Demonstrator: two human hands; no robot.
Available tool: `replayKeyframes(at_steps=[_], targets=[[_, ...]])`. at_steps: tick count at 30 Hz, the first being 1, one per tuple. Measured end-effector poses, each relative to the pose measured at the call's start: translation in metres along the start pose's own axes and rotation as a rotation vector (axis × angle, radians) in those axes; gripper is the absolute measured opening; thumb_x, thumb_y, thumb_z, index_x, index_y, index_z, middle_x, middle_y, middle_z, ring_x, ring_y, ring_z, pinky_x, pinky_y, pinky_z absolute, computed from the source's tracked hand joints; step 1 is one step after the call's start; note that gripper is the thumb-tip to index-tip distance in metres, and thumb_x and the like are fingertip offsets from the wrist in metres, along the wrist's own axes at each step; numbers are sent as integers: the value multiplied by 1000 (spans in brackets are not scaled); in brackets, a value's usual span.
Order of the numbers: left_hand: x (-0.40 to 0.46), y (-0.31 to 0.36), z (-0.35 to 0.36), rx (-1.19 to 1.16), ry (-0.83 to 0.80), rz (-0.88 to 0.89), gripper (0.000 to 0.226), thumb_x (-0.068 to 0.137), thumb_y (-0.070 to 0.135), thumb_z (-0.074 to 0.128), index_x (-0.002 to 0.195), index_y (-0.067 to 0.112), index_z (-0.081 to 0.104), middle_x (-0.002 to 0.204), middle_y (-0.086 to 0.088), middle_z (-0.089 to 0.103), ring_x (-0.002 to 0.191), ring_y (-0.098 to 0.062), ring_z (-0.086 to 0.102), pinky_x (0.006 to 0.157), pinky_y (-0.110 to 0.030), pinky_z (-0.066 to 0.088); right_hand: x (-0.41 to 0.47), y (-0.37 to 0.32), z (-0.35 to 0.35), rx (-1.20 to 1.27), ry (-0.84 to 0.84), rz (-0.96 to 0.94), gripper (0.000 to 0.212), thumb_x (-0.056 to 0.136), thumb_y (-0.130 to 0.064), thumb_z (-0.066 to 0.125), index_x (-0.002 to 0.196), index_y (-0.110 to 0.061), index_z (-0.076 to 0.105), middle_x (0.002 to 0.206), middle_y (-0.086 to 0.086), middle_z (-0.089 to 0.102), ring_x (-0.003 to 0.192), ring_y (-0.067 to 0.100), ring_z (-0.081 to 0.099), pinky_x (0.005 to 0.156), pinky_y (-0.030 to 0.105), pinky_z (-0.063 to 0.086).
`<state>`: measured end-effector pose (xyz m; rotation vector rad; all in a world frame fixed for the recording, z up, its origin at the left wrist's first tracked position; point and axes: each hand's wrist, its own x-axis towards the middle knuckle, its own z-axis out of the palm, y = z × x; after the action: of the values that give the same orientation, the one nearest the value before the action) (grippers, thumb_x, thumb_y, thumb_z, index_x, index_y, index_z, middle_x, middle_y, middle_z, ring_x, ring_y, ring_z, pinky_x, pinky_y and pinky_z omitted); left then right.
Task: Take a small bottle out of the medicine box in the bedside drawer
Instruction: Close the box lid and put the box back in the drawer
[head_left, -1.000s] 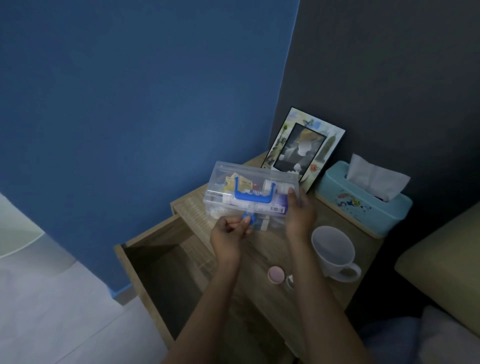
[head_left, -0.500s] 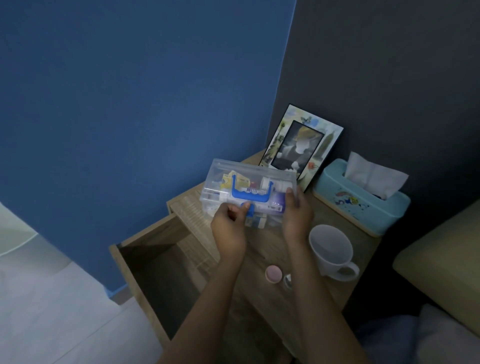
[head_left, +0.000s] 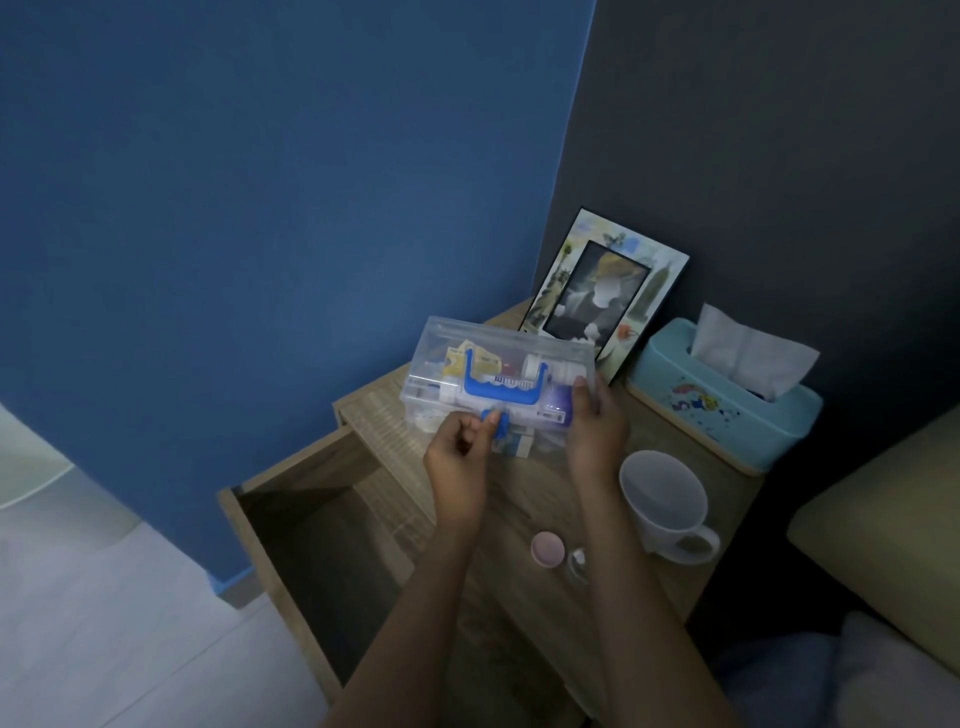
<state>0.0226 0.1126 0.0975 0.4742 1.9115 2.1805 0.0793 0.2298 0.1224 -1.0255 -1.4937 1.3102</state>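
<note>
- A single view, from a wide-angle camera worn on the person's head; there is no second view to share any part of the scene.
- It looks forward and steeply down onto the light wooden bedside table (head_left: 670, 587), which fills the lower middle of the picture.
- It sits close: both bare forearms run up from the bottom edge, and the left hand (head_left: 457, 462) and right hand (head_left: 595, 434) lie near the centre.
- The facing is toward a room corner, where the blue wall (head_left: 291, 208) meets the dark grey wall (head_left: 779, 130).
- The wide lens bends straight edges near the borders.
</note>
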Motion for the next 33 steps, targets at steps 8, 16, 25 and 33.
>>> replayKeyframes(at_steps=[8, 16, 25, 33], targets=[[2, -8, -1, 236, -70, -65, 41, 93, 42, 54, 64, 13, 61, 62, -4, 62, 62, -9, 59, 62, -21, 49, 3, 1, 0, -16, 1, -6, 31, 97, -19, 49, 126, -13, 61, 88, -17, 63, 69, -24, 59, 58, -3, 42], [-6, -12, -8, 202, -96, -177, 60, 99, 49, 35, 65, 10, 66, 60, 3, 63, 61, -8, 57, 61, -21, 41, 1, -1, -2, -102, -17, -45, 26, 97, -19, 48, 115, -14, 65, 88, -7, 65, 77, 5, 65, 70, 19, 50], [18, 10, -13, 236, -375, -314, 60, 95, 59, 29, 80, 16, 68, 79, -1, 67, 77, -16, 61, 71, -26, 47, 0, -7, -2, -107, -30, -4, 27, 98, -22, 47, 119, -17, 63, 82, -13, 65, 74, 4, 64, 73, 30, 53], [72, 47, -65, 516, -4, -238, 86, 77, 83, 32, 126, 17, 57, 125, -1, 61, 119, -25, 56, 94, -37, 41, 22, -28, 0, -9, -69, 444, 58, 90, -51, 52, 134, -13, 49, 133, 12, 59, 115, 32, 61, 99, 52, 49]])
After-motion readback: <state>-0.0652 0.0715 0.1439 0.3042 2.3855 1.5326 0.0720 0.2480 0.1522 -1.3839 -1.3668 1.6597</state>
